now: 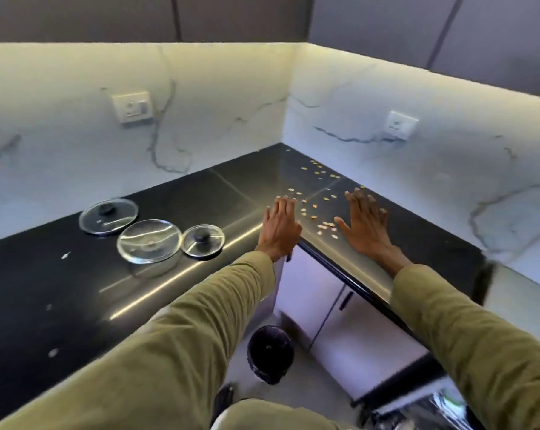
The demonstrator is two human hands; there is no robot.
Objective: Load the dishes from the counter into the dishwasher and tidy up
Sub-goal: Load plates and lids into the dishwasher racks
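Observation:
Both hands lie flat on the black corner counter (200, 193). My left hand (280, 226) has straight fingers, palm down, near the inner corner edge. My right hand (364, 221) is spread flat, palm down, further right. Between and beyond the two hands, several small yellow crumbs (313, 209) are scattered across the counter toward the back corner. To the left stand a large glass lid with a black knob (108, 215), a clear glass plate (149, 240) and a small glass lid with a black knob (203, 242). Neither hand holds anything.
A black waste bin (270, 353) stands on the floor below the counter corner, beside pale cabinet doors (312, 302). Marble backsplash walls carry two sockets (133, 107) (400, 125). A few white specks (65, 255) lie on the left counter.

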